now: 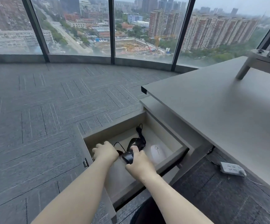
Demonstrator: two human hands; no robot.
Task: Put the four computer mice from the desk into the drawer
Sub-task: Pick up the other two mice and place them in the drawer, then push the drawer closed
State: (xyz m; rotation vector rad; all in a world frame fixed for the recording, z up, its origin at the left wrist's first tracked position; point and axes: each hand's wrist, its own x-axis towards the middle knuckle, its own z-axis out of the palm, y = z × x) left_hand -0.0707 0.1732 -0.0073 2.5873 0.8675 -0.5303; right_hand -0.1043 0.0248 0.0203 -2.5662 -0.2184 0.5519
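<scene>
Drawer [98, 135] with white mouse [158, 152], black mouse [135, 143]; right hand [140, 164] grip clamped on dark mouse [128, 157].

Drawer [168, 156] was pulled open under the desk [220, 113]. Inside: white mouse [158, 153] flat near right wall, black wired mouse [135, 143] behind with cable bundled toward the back. Another black mouse [128, 157] was held just above the drawer floor.

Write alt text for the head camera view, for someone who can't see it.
Two bare hands reach into an open drawer; the right hand holds a black mouse, the left hand is closed beside it. Another black corded mouse and a white mouse lie inside.
</scene>
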